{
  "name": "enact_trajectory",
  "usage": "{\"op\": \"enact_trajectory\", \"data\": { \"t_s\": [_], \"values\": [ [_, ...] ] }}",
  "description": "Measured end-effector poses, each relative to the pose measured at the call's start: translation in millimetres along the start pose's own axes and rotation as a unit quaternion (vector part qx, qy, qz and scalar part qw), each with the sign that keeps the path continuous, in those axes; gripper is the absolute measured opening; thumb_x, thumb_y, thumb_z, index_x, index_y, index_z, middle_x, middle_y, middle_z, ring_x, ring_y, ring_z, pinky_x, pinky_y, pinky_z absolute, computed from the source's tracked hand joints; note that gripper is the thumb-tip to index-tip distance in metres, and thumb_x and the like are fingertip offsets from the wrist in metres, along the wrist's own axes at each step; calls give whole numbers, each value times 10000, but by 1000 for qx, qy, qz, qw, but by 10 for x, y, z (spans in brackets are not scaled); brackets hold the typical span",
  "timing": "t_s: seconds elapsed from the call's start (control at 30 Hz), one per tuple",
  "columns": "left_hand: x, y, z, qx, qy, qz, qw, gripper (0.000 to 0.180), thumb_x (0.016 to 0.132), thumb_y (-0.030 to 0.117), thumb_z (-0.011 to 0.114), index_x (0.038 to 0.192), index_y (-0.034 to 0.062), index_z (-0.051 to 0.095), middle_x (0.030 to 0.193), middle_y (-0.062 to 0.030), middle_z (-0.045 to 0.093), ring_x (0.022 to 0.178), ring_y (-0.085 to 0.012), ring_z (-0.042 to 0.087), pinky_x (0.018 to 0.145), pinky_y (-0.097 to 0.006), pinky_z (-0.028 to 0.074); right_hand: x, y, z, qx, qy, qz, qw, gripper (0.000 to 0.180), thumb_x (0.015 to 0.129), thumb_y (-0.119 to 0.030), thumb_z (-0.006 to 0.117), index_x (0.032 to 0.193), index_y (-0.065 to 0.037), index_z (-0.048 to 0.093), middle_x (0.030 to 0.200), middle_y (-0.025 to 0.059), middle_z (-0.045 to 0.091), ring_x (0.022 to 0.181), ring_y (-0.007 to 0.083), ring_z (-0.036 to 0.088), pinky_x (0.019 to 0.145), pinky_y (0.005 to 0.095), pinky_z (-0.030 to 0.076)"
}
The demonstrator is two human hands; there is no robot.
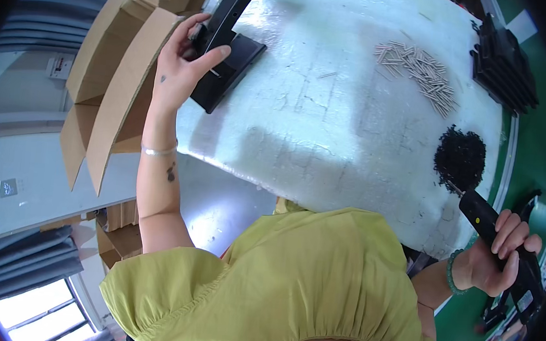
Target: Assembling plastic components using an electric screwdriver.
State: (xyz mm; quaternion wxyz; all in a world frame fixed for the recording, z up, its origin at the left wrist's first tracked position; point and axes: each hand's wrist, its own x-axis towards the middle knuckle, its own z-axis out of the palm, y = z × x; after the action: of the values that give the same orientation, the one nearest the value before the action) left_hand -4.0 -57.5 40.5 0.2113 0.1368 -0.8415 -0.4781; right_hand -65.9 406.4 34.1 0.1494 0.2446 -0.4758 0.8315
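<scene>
My left hand (181,65) is closed around a black plastic part (234,14) at the far left of the table, its thumb and fingers spread across the near side. A flat black plate-like piece (233,73) lies under or joins that part; I cannot tell which. A thin metal pin (214,72) shows just below the thumb. On the right, my right hand (499,255) grips a black electric screwdriver (480,214). Its bit points at the near edge of a heap of small black screws (460,154), seemingly touching it.
A loose pile of silvery metal pins (421,73) lies on the film-covered white table (308,141), with a stray pin (327,75) apart. Stacked black plastic parts (503,67) sit at the far right edge. Open cardboard boxes (124,86) stand against the table's left side.
</scene>
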Motion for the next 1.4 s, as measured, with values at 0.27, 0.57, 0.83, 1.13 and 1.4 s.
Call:
{"op": "enact_trajectory", "data": {
  "t_s": [0.27,0.57,0.83,1.13,1.4],
  "values": [
    [-58,-637,-41,402,34,33,914,542,657,349,778,1146,173,627,1115,-166,565,1018,-336,532,895,-408,444,9,81,-16,-5,10,1,1000,264,716,-146,497,967,-77,450,593,-13,356,534,93,346,640,293,298],
    [-126,-654,175,452,-49,48,889,878,603,569,765,1277,127,418,1337,-261,382,1170,-434,439,944,-505,393,81,-11,58,-38,10,-14,999,267,736,-179,513,973,-77,442,601,-21,376,513,86,358,596,280,307],
    [529,973,1226,137,-272,264,915,625,671,216,801,1203,23,535,1237,-160,553,1159,-319,518,986,-386,398,27,-54,197,15,59,10,998,289,737,-100,617,943,-72,416,614,26,479,490,120,438,536,290,390],
    [1879,1695,4018,218,-310,458,804,798,663,583,704,1232,51,534,1231,-214,530,1155,-353,492,1009,-378,379,-185,-289,-39,-25,89,4,996,286,739,-104,604,940,-82,401,564,10,434,447,116,408,552,289,392],
    [2076,1706,4443,221,-360,399,814,842,613,450,775,1306,80,473,1090,-230,601,1050,-336,573,916,-372,444,-232,-324,-262,-42,147,-4,988,273,722,-99,583,927,-82,402,556,12,429,440,117,399,548,300,390]
  ]
}}
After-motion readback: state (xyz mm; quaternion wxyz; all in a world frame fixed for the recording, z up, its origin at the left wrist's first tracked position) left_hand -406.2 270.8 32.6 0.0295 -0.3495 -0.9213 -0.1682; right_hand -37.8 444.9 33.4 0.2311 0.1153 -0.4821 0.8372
